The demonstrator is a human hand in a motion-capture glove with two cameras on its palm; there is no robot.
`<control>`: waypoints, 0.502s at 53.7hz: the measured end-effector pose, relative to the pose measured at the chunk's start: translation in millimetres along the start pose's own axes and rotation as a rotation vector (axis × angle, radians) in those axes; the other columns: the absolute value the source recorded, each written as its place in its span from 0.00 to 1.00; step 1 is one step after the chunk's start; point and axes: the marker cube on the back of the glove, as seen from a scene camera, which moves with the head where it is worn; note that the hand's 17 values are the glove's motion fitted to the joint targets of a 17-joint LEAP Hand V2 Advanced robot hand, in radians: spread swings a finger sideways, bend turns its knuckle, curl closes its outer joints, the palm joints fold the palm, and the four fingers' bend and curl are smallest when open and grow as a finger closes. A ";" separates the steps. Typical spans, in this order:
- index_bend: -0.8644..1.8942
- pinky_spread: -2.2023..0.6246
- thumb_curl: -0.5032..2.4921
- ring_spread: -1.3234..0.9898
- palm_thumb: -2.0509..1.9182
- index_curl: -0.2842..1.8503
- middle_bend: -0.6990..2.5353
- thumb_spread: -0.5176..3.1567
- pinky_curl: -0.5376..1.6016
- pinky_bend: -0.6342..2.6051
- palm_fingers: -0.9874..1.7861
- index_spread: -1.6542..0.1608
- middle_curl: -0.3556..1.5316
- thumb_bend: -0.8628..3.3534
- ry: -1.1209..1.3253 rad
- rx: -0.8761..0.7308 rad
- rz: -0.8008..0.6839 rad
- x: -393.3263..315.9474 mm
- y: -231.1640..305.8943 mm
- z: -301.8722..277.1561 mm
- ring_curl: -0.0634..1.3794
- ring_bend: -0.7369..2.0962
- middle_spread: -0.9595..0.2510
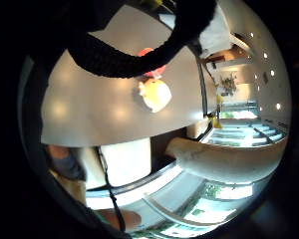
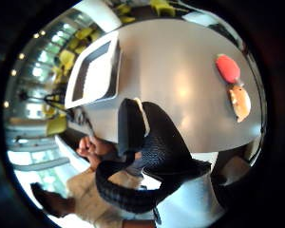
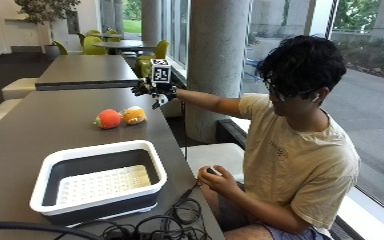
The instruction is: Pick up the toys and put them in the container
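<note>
The right hand (image 3: 157,94) is held out above the desk (image 3: 52,135), fingers relaxed and empty, placed to reach the toys (image 3: 121,118); the container (image 3: 99,182) is kept near.

The table (image 3: 52,125) has a smooth, dark top with a soft sheen. The container (image 3: 99,182) looks like plastic: a glossy white rim, dark walls and a perforated white floor. The red toy (image 3: 108,119) and the orange toy (image 3: 133,115) look soft and plush, matt. The right hand (image 3: 155,92) wears a black textured glove.
</note>
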 end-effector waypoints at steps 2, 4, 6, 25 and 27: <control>0.35 0.78 0.18 0.56 0.50 0.23 0.27 0.48 0.40 0.45 0.30 0.77 0.27 0.19 0.097 0.002 -0.031 -6.3 -5.9 -6.4 0.14 0.32 0.77; 0.35 0.78 0.19 0.56 0.50 0.23 0.27 0.48 0.40 0.45 0.30 0.77 0.28 0.19 0.110 -0.005 -0.012 -3.3 -8.7 -7.0 0.14 0.33 0.76; 0.35 0.78 0.19 0.56 0.50 0.22 0.27 0.48 0.41 0.45 0.31 0.77 0.28 0.19 0.092 -0.014 0.015 3.6 -10.7 -4.6 0.15 0.33 0.77; 0.32 0.78 0.22 0.56 0.51 0.20 0.27 0.47 0.42 0.47 0.28 0.77 0.33 0.20 0.151 -0.126 0.175 131.5 -48.6 36.0 0.18 0.32 0.78; 0.31 0.78 0.22 0.56 0.51 0.19 0.26 0.47 0.42 0.49 0.26 0.77 0.32 0.20 0.146 -0.152 0.211 143.9 -53.1 42.6 0.18 0.32 0.79</control>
